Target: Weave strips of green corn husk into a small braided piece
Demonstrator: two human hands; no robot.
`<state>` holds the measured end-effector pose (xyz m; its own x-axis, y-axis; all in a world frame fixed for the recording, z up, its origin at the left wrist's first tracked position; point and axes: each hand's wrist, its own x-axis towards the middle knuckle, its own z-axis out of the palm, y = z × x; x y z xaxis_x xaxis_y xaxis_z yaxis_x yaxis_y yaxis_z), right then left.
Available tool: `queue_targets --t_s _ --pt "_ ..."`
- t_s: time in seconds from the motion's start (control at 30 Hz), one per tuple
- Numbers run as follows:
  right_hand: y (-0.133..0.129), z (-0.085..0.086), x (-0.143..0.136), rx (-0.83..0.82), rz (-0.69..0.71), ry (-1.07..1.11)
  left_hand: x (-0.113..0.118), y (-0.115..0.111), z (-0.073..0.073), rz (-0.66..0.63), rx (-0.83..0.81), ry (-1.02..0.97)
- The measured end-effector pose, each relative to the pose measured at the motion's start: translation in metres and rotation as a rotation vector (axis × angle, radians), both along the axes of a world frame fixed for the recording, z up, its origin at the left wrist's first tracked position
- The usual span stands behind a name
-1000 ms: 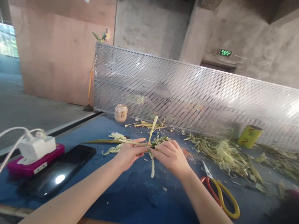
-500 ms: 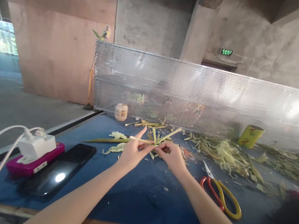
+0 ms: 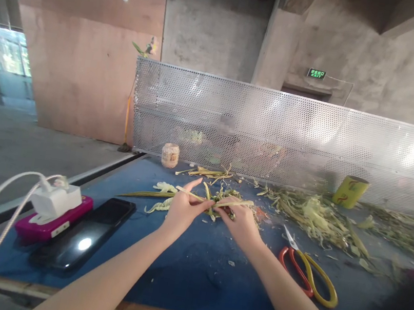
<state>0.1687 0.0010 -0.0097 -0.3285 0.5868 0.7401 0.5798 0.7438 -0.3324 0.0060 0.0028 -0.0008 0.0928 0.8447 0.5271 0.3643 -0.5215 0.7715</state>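
Between my hands, over the blue table, are pale green plant strips point(image 3: 236, 204) that meet at my fingertips. My left hand point(image 3: 183, 211) pinches them with thumb and fingers, its index finger pointing up. My right hand point(image 3: 239, 222) is closed on the strips from the other side, and one strip lies across its fingers. The exact crossing point is partly covered by my fingers. Left of my left hand lie a curled pale leaf piece point(image 3: 160, 205) and a long green stalk point(image 3: 142, 193). Scissors point(image 3: 308, 273) with red and yellow handles rest right of my right forearm.
A black phone point(image 3: 84, 235) and a magenta power strip point(image 3: 54, 223) with white chargers and cables sit at left. Behind stand a cream jar point(image 3: 170, 155) and a yellow-green can point(image 3: 351, 192). Heaps of dried leaves point(image 3: 310, 217) spread at right, before a perforated metal screen point(image 3: 237, 108).
A strip that pointed up and right from my fingers now lies lower, across my right hand's fingers. The view has shifted slightly left, moving everything a little rightward.
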Motion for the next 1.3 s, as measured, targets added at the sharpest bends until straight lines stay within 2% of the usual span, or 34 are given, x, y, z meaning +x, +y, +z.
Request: queue_targets --t_s 0.23,0.4,0.57,0.73,0.8,1.03,1.17,1.3 --pt "-0.006 -0.001 0.002 0.386 -0.040 -0.182 0.001 -0.001 0.001 -0.017 -0.070 -0.109" --pt "-0.005 0.002 0.005 0.465 -0.046 -0.213 0.004 -0.002 0.000 -0.067 -0.127 -0.130" --pt "-0.004 0.001 0.006 0.471 -0.097 -0.292 0.008 -0.003 -0.002 -0.152 -0.262 -0.217" --pt "-0.008 -0.002 0.001 0.422 0.046 -0.251 0.008 -0.001 -0.004 -0.179 -0.363 -0.318" --pt "-0.008 -0.002 0.000 0.403 0.059 -0.234 0.008 0.000 -0.005 -0.192 -0.390 -0.333" --pt "-0.002 -0.002 0.005 0.409 -0.063 -0.307 0.013 -0.002 -0.003 -0.254 -0.499 -0.484" --pt "-0.001 0.001 0.010 0.282 -0.020 -0.325 0.013 -0.006 0.000 -0.294 -0.535 -0.428" --pt "-0.004 0.010 0.014 0.111 0.098 -0.193 0.009 -0.008 0.003 -0.366 -0.467 -0.251"
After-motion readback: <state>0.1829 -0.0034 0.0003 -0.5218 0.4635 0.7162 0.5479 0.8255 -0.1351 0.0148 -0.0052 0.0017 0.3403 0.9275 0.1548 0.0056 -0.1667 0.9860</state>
